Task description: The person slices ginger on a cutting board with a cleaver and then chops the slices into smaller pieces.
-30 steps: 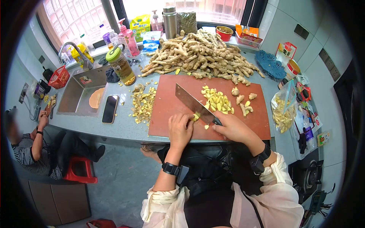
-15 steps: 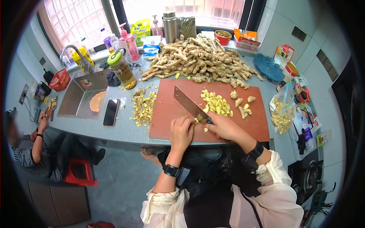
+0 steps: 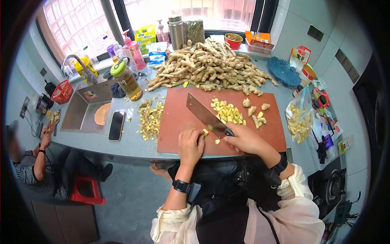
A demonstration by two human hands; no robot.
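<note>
My right hand is wrapped round the dark handle of a broad cleaver, whose blade slants up to the left over the reddish-brown cutting board. Near the board's front edge, my left hand has its fingers drawn together on a small ginger piece, left of the blade. Yellow ginger slices lie in a heap beyond the cleaver. Several unsliced ginger knobs rest to their right. Behind the board rises a large pile of ginger.
Ginger peelings and a phone lie left of the board, beside the sink. A bag of ginger stands at the right. A seated person works at the far left. A lidded jar stands behind the phone.
The cleaver and my right hand have moved slightly right, away from my left hand, opening a gap between blade and fingers. The whole view has shifted a little.
</note>
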